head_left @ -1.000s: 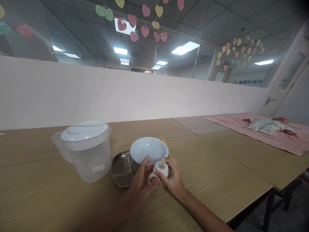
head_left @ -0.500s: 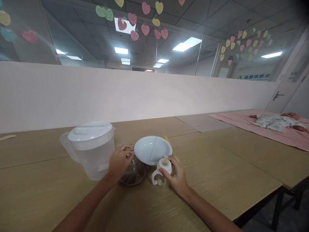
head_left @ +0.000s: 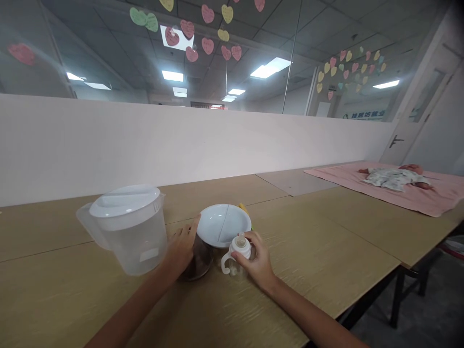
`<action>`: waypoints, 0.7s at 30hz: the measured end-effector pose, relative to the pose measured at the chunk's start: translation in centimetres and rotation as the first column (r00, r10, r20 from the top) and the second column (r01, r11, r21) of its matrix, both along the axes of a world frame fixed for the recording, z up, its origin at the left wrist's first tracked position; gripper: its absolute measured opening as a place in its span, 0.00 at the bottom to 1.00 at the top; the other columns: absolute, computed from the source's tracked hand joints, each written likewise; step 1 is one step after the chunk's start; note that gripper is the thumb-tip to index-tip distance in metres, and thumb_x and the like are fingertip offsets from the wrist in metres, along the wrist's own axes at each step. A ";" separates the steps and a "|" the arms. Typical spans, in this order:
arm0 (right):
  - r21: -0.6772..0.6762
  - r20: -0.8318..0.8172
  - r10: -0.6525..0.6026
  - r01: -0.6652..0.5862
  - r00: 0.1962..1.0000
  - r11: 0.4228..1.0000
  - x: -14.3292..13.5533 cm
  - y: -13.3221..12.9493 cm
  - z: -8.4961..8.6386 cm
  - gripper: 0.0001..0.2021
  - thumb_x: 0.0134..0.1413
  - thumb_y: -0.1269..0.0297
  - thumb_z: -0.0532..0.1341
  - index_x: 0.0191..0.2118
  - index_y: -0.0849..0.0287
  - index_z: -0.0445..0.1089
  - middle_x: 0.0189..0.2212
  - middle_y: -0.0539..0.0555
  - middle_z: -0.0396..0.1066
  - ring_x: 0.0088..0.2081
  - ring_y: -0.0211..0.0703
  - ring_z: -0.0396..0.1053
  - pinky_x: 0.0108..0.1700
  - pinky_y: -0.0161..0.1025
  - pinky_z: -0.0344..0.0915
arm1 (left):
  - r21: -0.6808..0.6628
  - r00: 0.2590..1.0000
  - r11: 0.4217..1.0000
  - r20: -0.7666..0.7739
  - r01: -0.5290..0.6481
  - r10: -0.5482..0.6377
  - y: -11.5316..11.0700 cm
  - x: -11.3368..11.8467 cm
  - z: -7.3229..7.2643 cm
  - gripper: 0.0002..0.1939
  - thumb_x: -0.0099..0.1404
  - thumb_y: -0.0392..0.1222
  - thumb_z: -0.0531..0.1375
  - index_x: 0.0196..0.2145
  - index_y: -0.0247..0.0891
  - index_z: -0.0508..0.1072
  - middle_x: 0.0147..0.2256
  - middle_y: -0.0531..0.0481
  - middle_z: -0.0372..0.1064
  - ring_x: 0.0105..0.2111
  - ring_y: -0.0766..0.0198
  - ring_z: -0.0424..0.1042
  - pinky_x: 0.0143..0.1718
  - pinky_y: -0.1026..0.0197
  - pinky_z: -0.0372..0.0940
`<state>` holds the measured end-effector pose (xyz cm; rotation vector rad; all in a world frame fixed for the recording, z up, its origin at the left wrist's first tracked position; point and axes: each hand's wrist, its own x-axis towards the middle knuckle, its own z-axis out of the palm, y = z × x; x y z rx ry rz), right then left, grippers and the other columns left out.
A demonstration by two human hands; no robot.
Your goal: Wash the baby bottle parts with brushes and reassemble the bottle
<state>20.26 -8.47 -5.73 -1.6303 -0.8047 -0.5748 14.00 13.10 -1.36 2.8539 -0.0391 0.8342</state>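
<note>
My right hand (head_left: 258, 261) is wrapped round a baby bottle (head_left: 239, 249) with a white collar, a teat on top and a white side handle. The bottle is upright, just in front of a white bowl (head_left: 226, 224). My left hand (head_left: 182, 249) lies over a dark, see-through glass lid (head_left: 201, 261), fingers stretched towards the bowl's left rim. It hides much of the lid, and whether the fingertips touch the bowl I cannot tell. Left of this hand stands a translucent pitcher (head_left: 136, 241) with a white lid and a handle.
Something yellow (head_left: 243, 208) shows behind the bowl. On the right, a baby doll (head_left: 395, 179) in a patterned outfit lies on a pink cloth (head_left: 333, 176). A low white wall (head_left: 203, 145) runs along the table's (head_left: 319, 232) back edge. The table's edge slopes away at the lower right.
My left hand has gone from a pinch at the glass lid's top to stretched fingers over it. My right hand still holds the bottle. The view has turned slightly right.
</note>
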 end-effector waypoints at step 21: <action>0.057 -0.057 0.009 -0.006 0.998 0.998 -0.3 0.6 -0.6 0.30 0.46 0.58 0.62 0.54 0.57 0.53 0.43 0.57 0.64 0.41 0.45 0.66 0.43 0.44 0.65 | -0.412 0.867 0.765 0.174 0.495 -0.468 -9.1 -1.6 2.2 0.19 0.66 0.41 0.49 0.54 0.41 0.63 0.56 0.48 0.60 0.56 0.59 0.59 0.56 0.56 0.57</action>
